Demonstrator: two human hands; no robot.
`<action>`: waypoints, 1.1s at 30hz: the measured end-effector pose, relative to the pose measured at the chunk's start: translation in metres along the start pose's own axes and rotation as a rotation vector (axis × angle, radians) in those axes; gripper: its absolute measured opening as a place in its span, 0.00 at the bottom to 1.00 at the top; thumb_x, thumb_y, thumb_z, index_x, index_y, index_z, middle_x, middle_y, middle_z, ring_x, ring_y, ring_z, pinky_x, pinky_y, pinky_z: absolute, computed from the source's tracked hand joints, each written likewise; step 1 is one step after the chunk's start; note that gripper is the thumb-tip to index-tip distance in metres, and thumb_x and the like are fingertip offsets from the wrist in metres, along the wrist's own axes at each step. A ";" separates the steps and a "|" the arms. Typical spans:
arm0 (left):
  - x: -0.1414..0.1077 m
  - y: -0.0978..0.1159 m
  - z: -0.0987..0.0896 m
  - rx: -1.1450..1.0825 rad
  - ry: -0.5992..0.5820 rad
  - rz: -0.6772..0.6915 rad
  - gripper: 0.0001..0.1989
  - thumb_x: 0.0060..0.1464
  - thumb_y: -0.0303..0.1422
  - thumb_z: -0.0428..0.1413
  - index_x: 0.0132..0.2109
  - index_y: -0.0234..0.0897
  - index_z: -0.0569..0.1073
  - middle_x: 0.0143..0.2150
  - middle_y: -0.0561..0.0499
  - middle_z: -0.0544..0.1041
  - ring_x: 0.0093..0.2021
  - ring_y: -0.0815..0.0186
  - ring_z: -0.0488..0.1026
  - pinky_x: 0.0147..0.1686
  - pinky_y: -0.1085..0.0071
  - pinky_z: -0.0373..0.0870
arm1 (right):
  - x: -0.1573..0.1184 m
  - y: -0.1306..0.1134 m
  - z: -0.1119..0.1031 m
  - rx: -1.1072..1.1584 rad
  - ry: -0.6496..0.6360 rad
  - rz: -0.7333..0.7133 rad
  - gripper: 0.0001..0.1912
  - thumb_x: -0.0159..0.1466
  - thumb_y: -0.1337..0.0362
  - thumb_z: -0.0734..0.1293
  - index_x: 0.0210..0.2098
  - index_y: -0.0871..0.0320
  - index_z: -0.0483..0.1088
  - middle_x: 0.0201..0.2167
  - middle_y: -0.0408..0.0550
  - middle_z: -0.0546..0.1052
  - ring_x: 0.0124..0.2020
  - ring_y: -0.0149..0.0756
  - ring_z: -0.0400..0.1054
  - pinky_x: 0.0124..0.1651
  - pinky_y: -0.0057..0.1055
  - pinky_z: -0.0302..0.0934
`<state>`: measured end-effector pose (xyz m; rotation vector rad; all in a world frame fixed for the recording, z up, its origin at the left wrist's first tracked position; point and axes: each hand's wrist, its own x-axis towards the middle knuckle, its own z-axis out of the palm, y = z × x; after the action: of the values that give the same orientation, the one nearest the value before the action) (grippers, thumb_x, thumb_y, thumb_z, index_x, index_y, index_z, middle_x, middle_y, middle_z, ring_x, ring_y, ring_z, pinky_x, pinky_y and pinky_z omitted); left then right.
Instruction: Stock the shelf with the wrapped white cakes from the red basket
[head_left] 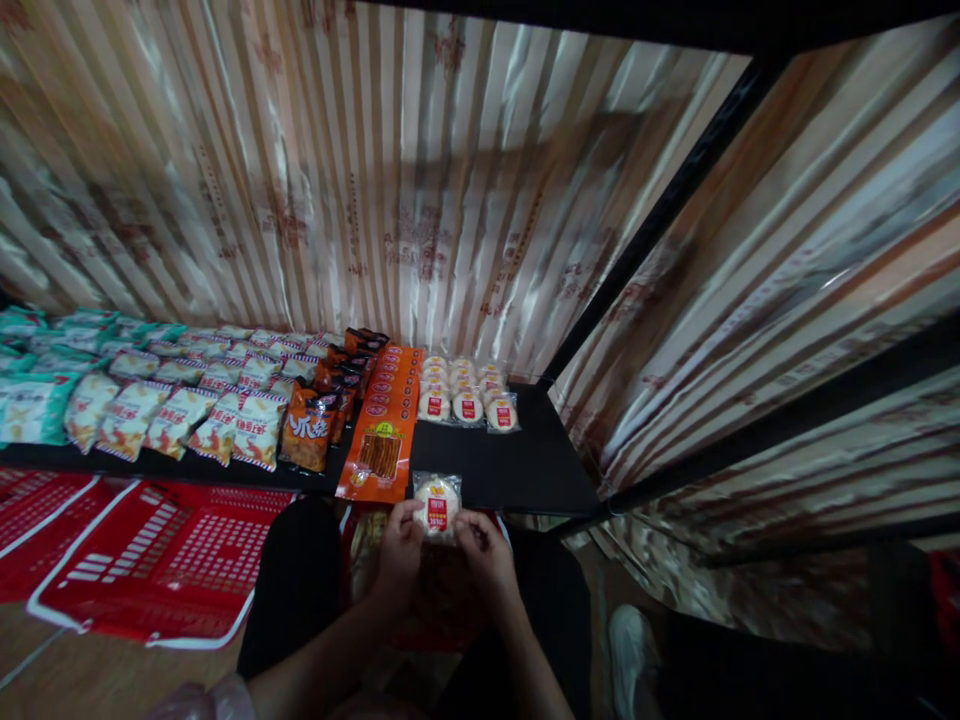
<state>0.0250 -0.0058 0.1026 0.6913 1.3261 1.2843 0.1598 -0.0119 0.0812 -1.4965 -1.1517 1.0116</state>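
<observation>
A round white packet with a red label [437,508] is held upright at the front edge of the black shelf [487,465]. My left hand [403,545] pinches its left side, and my right hand [484,550] grips its right side. Behind it on the shelf, similar round packets [467,405] lie in short rows. Just left of those rows is a long orange packet [382,420] lying flat. Below my hands stands a red basket with packets inside, partly hidden by my arms.
Left along the shelf are orange-and-black bags [306,430], white snack bags [259,425] and green bags [34,405]. Red baskets [172,550] with white handles sit below. A black post [660,220] rises at the right, with striped curtains [300,170] behind. A shoe [631,650] is lower right.
</observation>
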 end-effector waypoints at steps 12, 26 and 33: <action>0.015 -0.002 0.009 0.139 -0.003 0.036 0.11 0.41 0.28 0.49 0.35 0.35 0.69 0.29 0.50 0.75 0.29 0.67 0.72 0.28 0.74 0.67 | 0.036 0.003 -0.001 -0.241 -0.055 0.102 0.18 0.54 0.53 0.64 0.39 0.57 0.72 0.28 0.46 0.78 0.29 0.36 0.72 0.34 0.29 0.65; 0.053 -0.010 0.023 0.373 -0.073 0.066 0.14 0.47 0.24 0.47 0.42 0.33 0.68 0.39 0.46 0.75 0.38 0.65 0.73 0.41 0.69 0.69 | 0.078 0.006 0.001 -0.005 -0.103 0.064 0.18 0.48 0.53 0.68 0.32 0.60 0.75 0.28 0.48 0.79 0.30 0.38 0.71 0.34 0.31 0.65; 0.071 -0.007 0.031 0.607 -0.073 0.059 0.18 0.50 0.23 0.47 0.49 0.29 0.68 0.48 0.41 0.74 0.48 0.62 0.70 0.52 0.68 0.63 | 0.101 0.013 0.010 -0.027 0.000 0.089 0.19 0.45 0.53 0.68 0.31 0.60 0.76 0.30 0.50 0.79 0.32 0.41 0.72 0.37 0.33 0.66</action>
<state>0.0404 0.0672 0.0812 1.1890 1.6580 0.8820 0.1740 0.0872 0.0614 -1.5816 -1.1110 1.0600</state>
